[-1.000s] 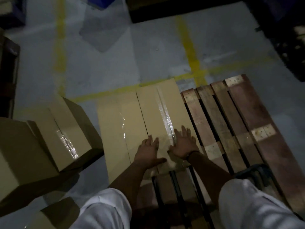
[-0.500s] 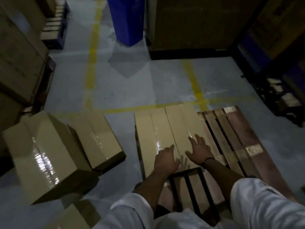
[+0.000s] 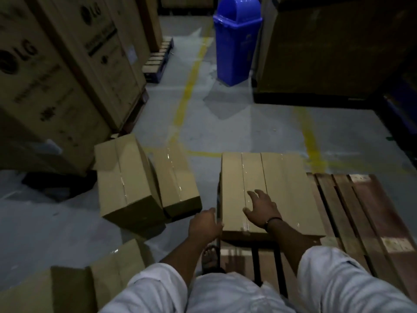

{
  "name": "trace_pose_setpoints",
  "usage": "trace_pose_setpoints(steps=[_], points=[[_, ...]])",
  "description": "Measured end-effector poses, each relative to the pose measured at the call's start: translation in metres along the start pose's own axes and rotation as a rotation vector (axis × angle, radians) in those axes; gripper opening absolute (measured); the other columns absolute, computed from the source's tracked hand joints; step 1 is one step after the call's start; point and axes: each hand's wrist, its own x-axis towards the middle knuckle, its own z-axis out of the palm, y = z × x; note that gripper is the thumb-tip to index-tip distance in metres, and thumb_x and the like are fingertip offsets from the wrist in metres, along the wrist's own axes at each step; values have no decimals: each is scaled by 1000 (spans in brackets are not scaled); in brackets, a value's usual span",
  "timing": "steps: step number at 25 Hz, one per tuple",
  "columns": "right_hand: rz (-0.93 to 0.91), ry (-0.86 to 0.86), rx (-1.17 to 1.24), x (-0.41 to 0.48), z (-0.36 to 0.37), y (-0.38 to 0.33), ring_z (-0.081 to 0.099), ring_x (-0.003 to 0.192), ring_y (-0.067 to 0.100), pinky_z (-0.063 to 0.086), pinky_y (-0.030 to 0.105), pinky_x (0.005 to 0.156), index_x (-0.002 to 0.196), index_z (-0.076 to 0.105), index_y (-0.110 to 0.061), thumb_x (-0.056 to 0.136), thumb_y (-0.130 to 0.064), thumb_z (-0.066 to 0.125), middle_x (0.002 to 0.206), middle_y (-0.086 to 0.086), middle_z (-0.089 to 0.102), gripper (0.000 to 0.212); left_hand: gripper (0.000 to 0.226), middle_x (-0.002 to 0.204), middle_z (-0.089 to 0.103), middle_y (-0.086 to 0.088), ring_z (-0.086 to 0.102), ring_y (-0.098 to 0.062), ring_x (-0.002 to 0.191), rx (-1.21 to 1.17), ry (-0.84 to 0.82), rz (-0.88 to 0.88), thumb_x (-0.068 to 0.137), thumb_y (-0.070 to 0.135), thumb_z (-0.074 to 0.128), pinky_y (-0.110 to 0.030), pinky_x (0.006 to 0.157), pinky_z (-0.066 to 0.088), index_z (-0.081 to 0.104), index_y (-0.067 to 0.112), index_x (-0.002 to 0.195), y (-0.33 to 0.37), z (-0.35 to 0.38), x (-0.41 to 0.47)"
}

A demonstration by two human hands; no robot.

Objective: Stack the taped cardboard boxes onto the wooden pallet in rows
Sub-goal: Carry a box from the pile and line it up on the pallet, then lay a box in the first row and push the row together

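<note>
Right hand [image 3: 262,210] over boxes [image 3: 290,188] on pallet [image 3: 361,211], yellow-lined floor [image 3: 237,129].

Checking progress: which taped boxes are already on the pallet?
The two boxes side by side under the right hand; the others sit on the floor.

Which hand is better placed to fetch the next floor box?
Left, probably. The left hand sits beside the pallet boxes, on the side of the floor boxes; the right hand is spread over the pallet boxes.
</note>
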Motion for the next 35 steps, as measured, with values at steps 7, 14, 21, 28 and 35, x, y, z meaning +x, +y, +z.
trace_pose_setpoints(steps=[7, 14, 21, 28, 35], points=[[-208, 58, 68, -148, 14, 23, 26, 144, 30, 31, 47, 115, 155, 30, -24, 95, -40, 57, 161, 7, 25, 67, 63, 137, 64, -5, 61, -22, 121, -34, 206, -45, 93, 49, 62, -35, 97, 52, 52, 17, 147, 32, 49, -153], [-322, 3, 70, -272, 66, 12, 34, 139, 29, 35, 49, 112, 152, 32, -28, 93, -43, 54, 156, 6, 34, 64, 57, 134, 64, 0, 62, -16, 116, -31, 211, -229, 95, 47, 63, -30, 94, 51, 52, 22, 145, 1, 72, -328], [-397, -55, 52, -334, 127, -38, 40, 136, 29, 38, 45, 110, 152, 33, -25, 93, -47, 54, 153, 6, 38, 65, 49, 125, 68, 3, 63, -15, 111, -62, 234, -383, 96, 46, 62, -28, 87, 50, 56, 25, 140, -65, 78, -429], [-484, -113, 18, -394, 203, -156, 39, 138, 27, 37, 46, 113, 153, 31, -25, 96, -45, 55, 156, 4, 35, 65, 50, 125, 68, 6, 64, -12, 108, -193, 311, -463, 93, 48, 64, -28, 85, 51, 57, 29, 138, -161, 79, -525], [-524, -171, 2, -471, 297, -305, 41, 135, 29, 39, 45, 110, 153, 31, -24, 95, -42, 56, 154, 6, 37, 66, 50, 124, 70, 2, 65, -13, 109, -214, 382, -570, 92, 47, 66, -23, 82, 47, 60, 25, 136, -331, 55, -647]])
